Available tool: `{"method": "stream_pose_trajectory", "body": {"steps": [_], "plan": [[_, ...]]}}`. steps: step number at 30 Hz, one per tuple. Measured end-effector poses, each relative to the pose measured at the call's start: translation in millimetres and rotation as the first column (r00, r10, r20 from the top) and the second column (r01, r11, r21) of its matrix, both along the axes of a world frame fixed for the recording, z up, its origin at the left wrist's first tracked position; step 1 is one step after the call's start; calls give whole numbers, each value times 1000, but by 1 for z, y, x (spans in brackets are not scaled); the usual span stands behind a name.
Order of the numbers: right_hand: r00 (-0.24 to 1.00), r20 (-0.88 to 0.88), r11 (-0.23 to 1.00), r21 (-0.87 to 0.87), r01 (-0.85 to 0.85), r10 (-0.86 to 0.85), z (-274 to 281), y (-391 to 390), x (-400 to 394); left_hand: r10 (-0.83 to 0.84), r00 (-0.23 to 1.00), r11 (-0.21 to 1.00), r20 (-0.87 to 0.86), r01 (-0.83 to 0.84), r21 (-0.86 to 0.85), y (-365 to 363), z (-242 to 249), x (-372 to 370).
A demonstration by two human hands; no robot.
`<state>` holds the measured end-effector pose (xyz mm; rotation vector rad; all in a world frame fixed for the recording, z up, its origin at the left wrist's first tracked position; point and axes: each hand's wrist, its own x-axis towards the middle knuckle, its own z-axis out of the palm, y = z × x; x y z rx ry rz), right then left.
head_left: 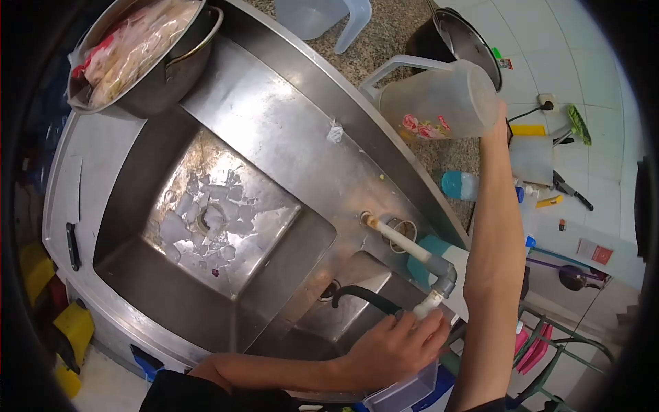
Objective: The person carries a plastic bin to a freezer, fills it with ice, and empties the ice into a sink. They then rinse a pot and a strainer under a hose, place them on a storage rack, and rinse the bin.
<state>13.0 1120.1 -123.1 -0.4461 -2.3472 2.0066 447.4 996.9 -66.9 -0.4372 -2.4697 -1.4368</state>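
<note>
My left hand [398,347] is closed around the white end fitting of a plastic tap [429,303], its fingers curled over it. The tap's pale pipe and grey elbow rise from the steel sink deck, and a dark hose [367,295] curves out below over the small basin. My right hand [502,118] reaches up to the rim of a cloudy plastic pitcher [436,99] with a pink rose print; its fingers are mostly hidden behind the pitcher. The pitcher is over the speckled counter, with its handle pointing away from my hand.
A large metal pot [154,79] with plastic-bagged food sits on the sink's far left corner. The big basin [206,213] holds a little water. A black-handled knife [73,246] lies on the left ledge. Another pitcher [309,17], a dark pot [467,41] and a blue bottle [460,185] stand on the counter.
</note>
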Motion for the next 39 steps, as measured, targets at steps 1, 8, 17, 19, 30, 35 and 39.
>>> {"method": "stream_pose_trajectory", "body": {"steps": [1,8,17,19,30,35,39], "plan": [[955,-27,866,430,-256,295,-20,33,-21,1,1000,1000,-3,-1,-2,2,-1,0],[953,294,967,-214,140,-73,99,-41,100,19,977,937,214,57,-344,14,30,2],[835,-289,807,245,537,-468,42,25,532,187,979,878,79,-131,-460,55,25,-10],[728,304,760,-16,649,-615,-70,46,611,321,946,892,52,-284,-352,42,31,3],[597,741,155,-580,799,-307,-286,44,630,297,920,561,-257,-386,-733,46,15,-17],[617,684,279,-550,787,-390,-316,51,592,-48,899,572,-434,-332,-750,31,11,-38],[703,628,905,6,426,-334,-340,51,585,-139,942,487,-304,-203,-850,23,17,-47]]}}
